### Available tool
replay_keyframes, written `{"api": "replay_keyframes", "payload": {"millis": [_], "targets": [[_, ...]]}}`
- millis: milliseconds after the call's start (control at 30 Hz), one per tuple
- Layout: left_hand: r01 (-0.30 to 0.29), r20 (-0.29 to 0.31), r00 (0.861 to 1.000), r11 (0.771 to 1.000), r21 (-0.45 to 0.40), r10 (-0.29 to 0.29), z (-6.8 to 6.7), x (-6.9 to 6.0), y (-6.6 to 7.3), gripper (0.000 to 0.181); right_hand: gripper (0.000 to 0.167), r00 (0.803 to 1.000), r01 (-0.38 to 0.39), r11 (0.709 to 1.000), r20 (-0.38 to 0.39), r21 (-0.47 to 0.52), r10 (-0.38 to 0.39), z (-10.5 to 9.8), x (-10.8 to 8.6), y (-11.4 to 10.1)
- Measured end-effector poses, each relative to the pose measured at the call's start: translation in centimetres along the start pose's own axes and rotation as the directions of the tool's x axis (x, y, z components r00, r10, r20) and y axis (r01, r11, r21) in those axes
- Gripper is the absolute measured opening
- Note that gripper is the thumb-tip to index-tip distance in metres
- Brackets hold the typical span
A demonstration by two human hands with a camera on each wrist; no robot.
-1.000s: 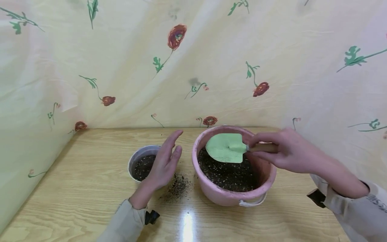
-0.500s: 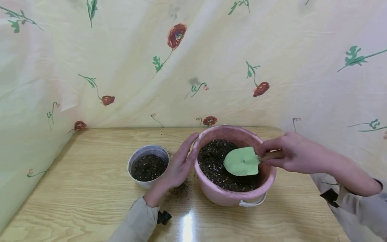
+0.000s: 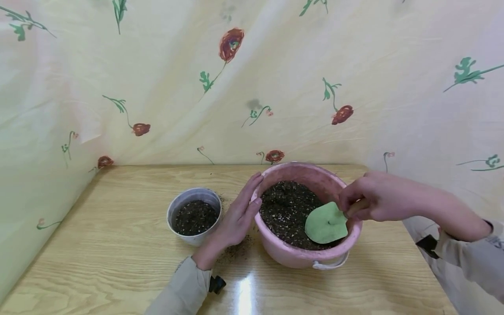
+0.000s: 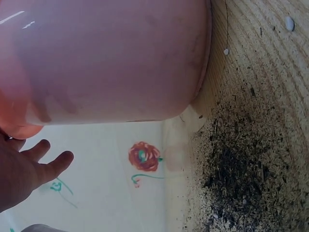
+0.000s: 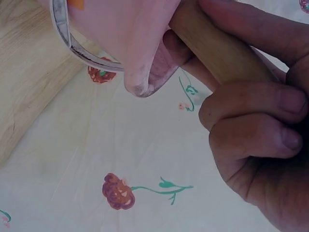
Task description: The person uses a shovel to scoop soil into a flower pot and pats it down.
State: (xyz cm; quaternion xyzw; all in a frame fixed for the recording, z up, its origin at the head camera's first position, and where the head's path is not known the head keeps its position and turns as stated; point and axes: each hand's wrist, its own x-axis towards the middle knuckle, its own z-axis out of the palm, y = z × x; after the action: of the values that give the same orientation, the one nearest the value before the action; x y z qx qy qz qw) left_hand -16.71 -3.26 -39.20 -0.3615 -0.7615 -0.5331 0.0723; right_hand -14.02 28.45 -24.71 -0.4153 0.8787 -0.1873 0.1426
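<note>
My right hand [image 3: 374, 197] grips the wooden handle [image 5: 222, 48] of a small trowel with a green blade [image 3: 326, 223]. The blade is inside a pink bucket [image 3: 283, 258], low on its right side against dark soil [image 3: 289, 210]. At the bucket's left rim, my left hand [image 3: 238, 218] rests with its fingers fairly straight along the outside. In the left wrist view, that hand's fingers [image 4: 60, 164] show beside the bucket's pink wall [image 4: 120, 63]. The bucket's white handle [image 3: 330, 264] hangs at the front.
A white pot [image 3: 193, 238] partly filled with soil stands left of my left hand. Spilled soil [image 4: 241, 179] lies on the wooden table [image 3: 106, 245] between pot and bucket. A flowered cloth [image 3: 169, 78] hangs behind the table and at its sides.
My left hand has moved right, from over the white pot to the bucket's rim. My right hand has lowered the trowel's blade rightward and down into the bucket.
</note>
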Motion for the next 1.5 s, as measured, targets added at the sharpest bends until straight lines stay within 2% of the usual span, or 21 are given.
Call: {"api": "replay_keyframes", "payload": {"millis": [200, 333, 533, 633, 867, 1000, 1100, 1267, 1500], "targets": [[-0.003, -0.015, 1.0, 1.0, 0.009, 0.003, 0.5, 0.0, 0.1, 0.05, 0.021, 0.998, -0.033, 0.999, 0.058, -0.016, 0.034, 0.1, 0.8, -0.4], [-0.013, -0.036, 0.999, 1.0, 0.023, 0.014, 0.8, -0.1, 0.3, 0.05, 0.029, 0.998, -0.03, 0.999, 0.059, -0.046, 0.032, 0.3, 1.2, -0.5], [-0.027, -0.065, 0.997, 0.999, 0.041, 0.029, 1.2, -0.2, 0.4, 0.05, 0.032, 0.998, -0.026, 0.999, 0.056, 0.025, 0.024, 1.1, 1.4, -0.1], [-0.036, -0.074, 0.996, 0.998, 0.048, 0.04, 1.4, -0.3, 0.5, 0.05, 0.027, 0.997, -0.052, 0.997, 0.057, 0.066, 0.048, 1.5, 1.4, 0.1], [-0.055, -0.096, 0.994, 0.997, 0.06, 0.06, 1.6, -0.3, 0.7, 0.053, 0.009, 0.987, -0.158, 0.963, 0.076, 0.219, 0.144, 2.3, 1.8, -0.1], [-0.061, -0.1, 0.993, 0.997, 0.056, 0.067, 1.7, -0.4, 0.8, 0.055, 0.007, 0.972, -0.234, 0.942, 0.082, 0.24, 0.221, 2.4, 2.0, -0.4], [-0.059, -0.105, 0.992, 0.997, 0.058, 0.065, 1.9, -0.5, 0.9, 0.056, 0.008, 0.961, -0.276, 0.916, 0.099, 0.292, 0.258, 2.7, 2.2, -0.5], [-0.048, -0.106, 0.993, 0.997, 0.055, 0.054, 2.1, -0.6, 1.0, 0.055, 0.008, 0.96, -0.281, 0.887, 0.098, 0.366, 0.263, 3.4, 2.4, -0.6], [-0.04, -0.107, 0.993, 0.998, 0.041, 0.044, 2.3, -0.7, 1.1, 0.057, 0.01, 0.96, -0.277, 0.888, 0.059, 0.368, 0.275, 3.8, 2.5, -0.8]]}}
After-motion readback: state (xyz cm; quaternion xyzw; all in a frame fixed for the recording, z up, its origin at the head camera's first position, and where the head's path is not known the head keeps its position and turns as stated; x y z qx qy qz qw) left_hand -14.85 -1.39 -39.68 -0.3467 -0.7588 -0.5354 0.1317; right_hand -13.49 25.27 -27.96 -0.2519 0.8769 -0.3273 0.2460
